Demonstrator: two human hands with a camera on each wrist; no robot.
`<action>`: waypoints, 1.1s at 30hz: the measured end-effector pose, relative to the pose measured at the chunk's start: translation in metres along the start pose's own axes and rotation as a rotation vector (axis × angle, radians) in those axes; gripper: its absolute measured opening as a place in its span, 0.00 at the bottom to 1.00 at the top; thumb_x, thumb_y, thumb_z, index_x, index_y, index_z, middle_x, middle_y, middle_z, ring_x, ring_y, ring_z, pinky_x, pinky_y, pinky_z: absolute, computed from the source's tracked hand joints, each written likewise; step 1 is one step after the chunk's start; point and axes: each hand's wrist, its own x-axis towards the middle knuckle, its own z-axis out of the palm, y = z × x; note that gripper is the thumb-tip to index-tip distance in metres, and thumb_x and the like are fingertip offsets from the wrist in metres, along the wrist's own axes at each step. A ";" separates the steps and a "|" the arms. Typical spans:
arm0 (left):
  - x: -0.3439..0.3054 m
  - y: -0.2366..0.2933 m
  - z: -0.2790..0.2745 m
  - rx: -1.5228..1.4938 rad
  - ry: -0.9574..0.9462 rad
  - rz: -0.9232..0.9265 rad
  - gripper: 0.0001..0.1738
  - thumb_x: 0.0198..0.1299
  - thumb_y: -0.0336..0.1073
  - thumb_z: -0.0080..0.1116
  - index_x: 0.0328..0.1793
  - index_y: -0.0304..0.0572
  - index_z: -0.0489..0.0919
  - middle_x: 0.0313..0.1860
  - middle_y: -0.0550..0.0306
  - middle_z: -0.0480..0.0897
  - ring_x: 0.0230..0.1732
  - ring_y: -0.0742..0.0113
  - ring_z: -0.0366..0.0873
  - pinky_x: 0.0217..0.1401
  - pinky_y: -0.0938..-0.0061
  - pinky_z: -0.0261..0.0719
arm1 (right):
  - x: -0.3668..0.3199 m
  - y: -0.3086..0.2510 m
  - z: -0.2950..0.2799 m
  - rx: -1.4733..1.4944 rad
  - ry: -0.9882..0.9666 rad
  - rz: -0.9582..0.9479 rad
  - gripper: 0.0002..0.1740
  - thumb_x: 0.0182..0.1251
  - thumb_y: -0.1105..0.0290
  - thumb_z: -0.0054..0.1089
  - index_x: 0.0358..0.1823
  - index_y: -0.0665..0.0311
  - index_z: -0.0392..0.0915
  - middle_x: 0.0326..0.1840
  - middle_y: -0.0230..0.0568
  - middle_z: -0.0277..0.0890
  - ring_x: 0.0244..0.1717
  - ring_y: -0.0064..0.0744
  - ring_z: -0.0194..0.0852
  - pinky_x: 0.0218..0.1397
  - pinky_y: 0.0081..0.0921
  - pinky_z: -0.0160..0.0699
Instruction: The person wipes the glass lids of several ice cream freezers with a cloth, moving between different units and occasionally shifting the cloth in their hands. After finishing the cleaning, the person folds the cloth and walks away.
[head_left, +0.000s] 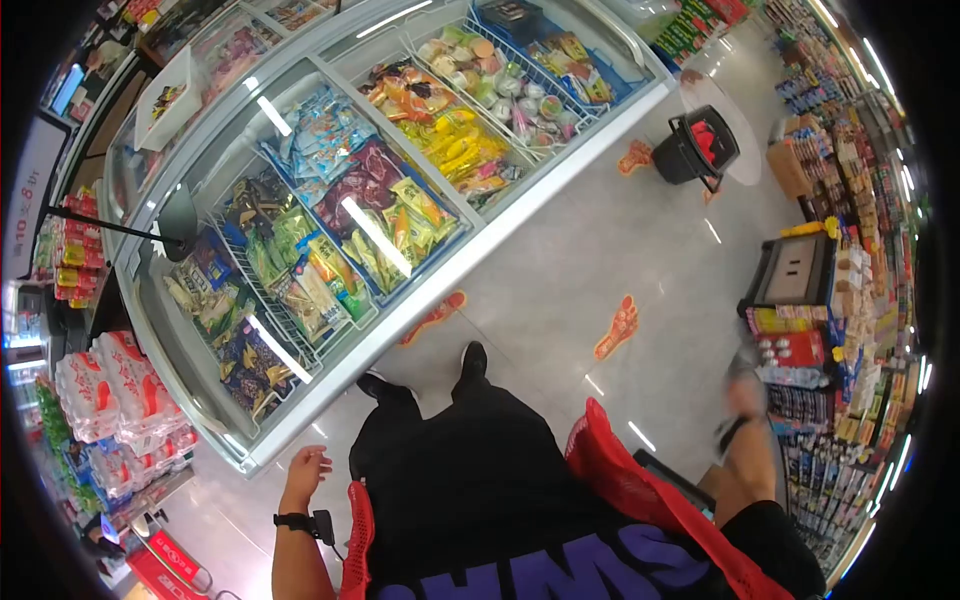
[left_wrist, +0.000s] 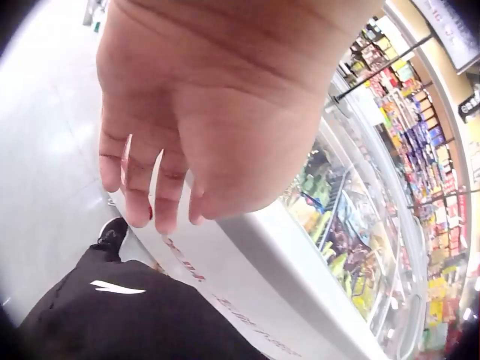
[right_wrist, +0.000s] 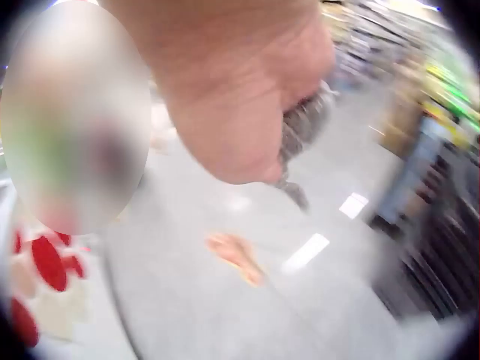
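My left hand [head_left: 308, 468] hangs beside the near corner of a chest freezer [head_left: 440, 290]. In the left wrist view, the palm and loosely bent fingers of that left hand [left_wrist: 202, 112] hold nothing, and the freezer's white side shows behind them. My right hand [head_left: 746, 394] is blurred, out to the right over the floor. Seen from the right wrist, the right hand [right_wrist: 232, 97] grips a grey, crumpled-looking thing [right_wrist: 306, 124] that sticks out past the thumb. I cannot tell what kind of thing it is.
Frozen food packs [head_left: 375, 190] fill the freezer's compartments. A black shopping basket [head_left: 680, 150] with red inside stands on the floor ahead. Stocked shelves [head_left: 850, 400] line the right side. Wrapped bottle packs [head_left: 125, 390] are stacked at left. Orange footprint stickers [head_left: 618, 328] mark the floor.
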 end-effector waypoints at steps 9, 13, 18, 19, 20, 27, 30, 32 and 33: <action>0.003 0.014 0.001 0.205 -0.075 -0.193 0.22 0.84 0.50 0.57 0.72 0.46 0.83 0.54 0.50 0.93 0.47 0.59 0.93 0.47 0.62 0.87 | -0.153 -0.100 0.128 0.644 -0.571 0.061 0.17 0.85 0.63 0.57 0.53 0.72 0.82 0.51 0.68 0.87 0.51 0.68 0.86 0.57 0.56 0.85; 0.063 0.063 -0.022 0.369 -0.007 0.118 0.22 0.84 0.50 0.58 0.68 0.40 0.85 0.49 0.50 0.94 0.43 0.61 0.92 0.44 0.64 0.89 | 0.058 0.035 0.066 0.982 0.588 0.455 0.16 0.85 0.62 0.58 0.50 0.71 0.82 0.46 0.70 0.86 0.49 0.74 0.84 0.55 0.59 0.83; 0.050 0.187 -0.002 0.204 0.061 0.497 0.16 0.85 0.39 0.57 0.65 0.33 0.84 0.40 0.55 0.88 0.42 0.66 0.88 0.50 0.68 0.89 | 0.034 0.204 -0.198 0.517 1.040 0.437 0.13 0.84 0.65 0.63 0.59 0.65 0.84 0.55 0.54 0.85 0.54 0.62 0.82 0.55 0.52 0.81; 0.033 0.210 0.011 0.166 0.066 0.483 0.16 0.85 0.38 0.57 0.65 0.33 0.84 0.40 0.55 0.88 0.42 0.66 0.88 0.51 0.69 0.89 | 0.026 0.199 -0.178 0.374 1.031 0.465 0.16 0.84 0.64 0.60 0.64 0.65 0.82 0.61 0.54 0.84 0.59 0.61 0.82 0.59 0.54 0.81; 0.018 0.219 0.021 0.124 0.074 0.468 0.15 0.84 0.37 0.57 0.65 0.34 0.84 0.40 0.56 0.88 0.43 0.67 0.88 0.52 0.69 0.88 | 0.015 0.187 -0.136 0.231 1.027 0.489 0.20 0.85 0.64 0.58 0.70 0.65 0.81 0.68 0.53 0.82 0.63 0.61 0.81 0.63 0.56 0.81; 0.009 0.054 0.028 0.203 -0.111 0.186 0.19 0.87 0.42 0.53 0.72 0.40 0.83 0.50 0.49 0.91 0.49 0.62 0.91 0.53 0.63 0.90 | -0.208 -0.150 0.058 0.305 -0.711 -0.355 0.21 0.82 0.60 0.57 0.70 0.58 0.85 0.71 0.47 0.84 0.71 0.53 0.84 0.69 0.58 0.84; -0.005 0.011 0.002 0.289 -0.217 -0.226 0.26 0.86 0.51 0.53 0.77 0.44 0.82 0.60 0.47 0.92 0.53 0.59 0.92 0.55 0.60 0.91 | -0.224 -0.186 0.023 0.300 -0.776 -0.542 0.19 0.81 0.59 0.59 0.64 0.56 0.89 0.66 0.45 0.88 0.68 0.51 0.87 0.66 0.56 0.86; -0.015 0.035 -0.012 0.311 -0.241 -0.317 0.29 0.85 0.54 0.54 0.80 0.45 0.80 0.65 0.46 0.92 0.55 0.56 0.93 0.56 0.58 0.91 | -0.185 -0.192 -0.002 0.227 -0.678 -0.585 0.18 0.80 0.59 0.60 0.60 0.55 0.92 0.63 0.44 0.91 0.66 0.49 0.90 0.65 0.54 0.87; 0.013 0.019 -0.031 0.337 -0.238 -0.251 0.28 0.85 0.53 0.54 0.79 0.45 0.81 0.63 0.46 0.93 0.54 0.56 0.93 0.56 0.58 0.91 | -0.147 -0.190 -0.020 0.175 -0.561 -0.571 0.17 0.80 0.58 0.61 0.58 0.54 0.94 0.61 0.44 0.92 0.65 0.48 0.91 0.64 0.54 0.88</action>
